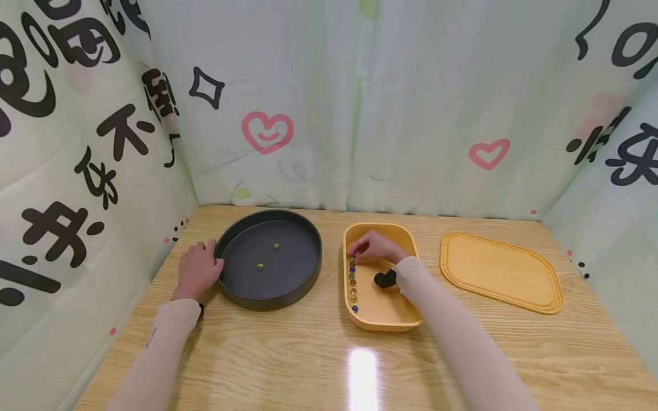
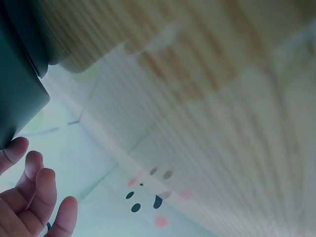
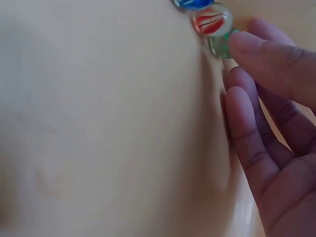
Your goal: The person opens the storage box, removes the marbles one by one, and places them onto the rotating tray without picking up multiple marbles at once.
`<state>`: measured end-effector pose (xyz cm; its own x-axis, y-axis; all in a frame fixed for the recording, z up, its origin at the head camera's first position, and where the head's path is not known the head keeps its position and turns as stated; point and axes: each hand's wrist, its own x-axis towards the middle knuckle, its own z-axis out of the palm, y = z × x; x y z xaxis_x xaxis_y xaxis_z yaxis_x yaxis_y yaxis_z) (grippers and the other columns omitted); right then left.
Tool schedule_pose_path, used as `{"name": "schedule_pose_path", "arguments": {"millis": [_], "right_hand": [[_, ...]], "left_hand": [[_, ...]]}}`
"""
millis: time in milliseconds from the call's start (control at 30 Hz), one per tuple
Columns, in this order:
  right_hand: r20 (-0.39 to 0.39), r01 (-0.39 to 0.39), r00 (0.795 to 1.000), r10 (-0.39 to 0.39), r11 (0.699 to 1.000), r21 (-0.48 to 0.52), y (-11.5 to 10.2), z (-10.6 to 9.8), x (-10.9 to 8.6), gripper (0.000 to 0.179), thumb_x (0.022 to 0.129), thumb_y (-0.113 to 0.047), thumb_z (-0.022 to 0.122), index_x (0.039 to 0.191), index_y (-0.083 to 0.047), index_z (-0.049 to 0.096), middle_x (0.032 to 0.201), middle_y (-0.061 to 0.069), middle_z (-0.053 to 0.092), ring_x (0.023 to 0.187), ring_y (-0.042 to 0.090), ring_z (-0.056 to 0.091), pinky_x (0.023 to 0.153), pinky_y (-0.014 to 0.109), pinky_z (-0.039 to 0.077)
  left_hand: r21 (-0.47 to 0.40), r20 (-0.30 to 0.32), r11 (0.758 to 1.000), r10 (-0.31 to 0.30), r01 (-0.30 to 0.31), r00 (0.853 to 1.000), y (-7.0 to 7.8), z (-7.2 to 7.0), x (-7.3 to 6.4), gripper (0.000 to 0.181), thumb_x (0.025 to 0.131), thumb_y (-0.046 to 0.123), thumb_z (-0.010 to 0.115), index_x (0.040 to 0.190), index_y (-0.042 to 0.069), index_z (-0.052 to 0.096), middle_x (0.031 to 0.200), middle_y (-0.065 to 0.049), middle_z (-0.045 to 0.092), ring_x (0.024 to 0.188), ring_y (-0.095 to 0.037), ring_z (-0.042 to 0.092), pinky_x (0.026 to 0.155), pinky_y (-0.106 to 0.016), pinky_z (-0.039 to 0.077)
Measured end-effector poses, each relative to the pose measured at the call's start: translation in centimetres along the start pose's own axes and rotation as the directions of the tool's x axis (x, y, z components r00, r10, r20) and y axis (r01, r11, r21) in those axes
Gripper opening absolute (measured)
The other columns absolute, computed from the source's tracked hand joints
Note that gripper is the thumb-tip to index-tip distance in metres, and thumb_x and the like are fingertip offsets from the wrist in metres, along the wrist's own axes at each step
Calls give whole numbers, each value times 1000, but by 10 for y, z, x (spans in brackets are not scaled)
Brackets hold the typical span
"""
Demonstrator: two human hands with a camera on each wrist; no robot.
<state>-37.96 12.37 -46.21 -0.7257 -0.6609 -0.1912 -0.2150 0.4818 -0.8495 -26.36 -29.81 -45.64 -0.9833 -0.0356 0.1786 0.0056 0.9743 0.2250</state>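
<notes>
At the left side of a round black pan (image 1: 267,299), my left hand (image 1: 197,268) rests against the outer wall near the rim. A fingertip (image 2: 19,147) touches the pan in the left wrist view; the other fingers are loosely bent. Two small green marbles (image 1: 260,266) lie apart on the pan's floor. My right hand (image 1: 377,248) reaches into a yellow box (image 1: 385,326), with thumb and forefinger pinching a green glass marble (image 3: 217,45) at the far end of a row. Beside it are a red-and-white marble (image 3: 212,20) and a blue marble (image 3: 195,4).
Several more marbles (image 1: 353,291) line the box's left wall. A yellow lid (image 1: 501,271) lies flat to the right of the box. Everything stands on a wooden table (image 1: 257,365), with printed curtains (image 1: 411,114) at the back and both sides.
</notes>
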Motion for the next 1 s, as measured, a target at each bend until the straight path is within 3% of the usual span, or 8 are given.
{"name": "schedule_pose_path", "arguments": {"millis": [567, 1000], "right_hand": [[-31, 14, 999, -18, 992, -128, 0, 5, 4, 19, 75, 4, 72, 94, 7, 71, 92, 18, 71, 69, 3, 57, 65, 15, 48], [-57, 26, 998, -35, 989, -143, -2, 6, 4, 17, 74, 4, 73, 90, 7, 72, 87, 18, 72, 64, 3, 57, 61, 18, 48]], "left_hand": [[-3, -26, 1000, 8, -8, 1000, 0, 1, 0, 39, 84, 17, 47, 117, -4, 48, 96, -27, 53, 86, -41, 49, 72, -53, 38], [-4, 0, 1000, -11, 11, 1000, -1, 2, 2, 41, 85, 18, 46, 120, -4, 48, 99, -28, 53, 88, -42, 49, 75, -53, 39]]}}
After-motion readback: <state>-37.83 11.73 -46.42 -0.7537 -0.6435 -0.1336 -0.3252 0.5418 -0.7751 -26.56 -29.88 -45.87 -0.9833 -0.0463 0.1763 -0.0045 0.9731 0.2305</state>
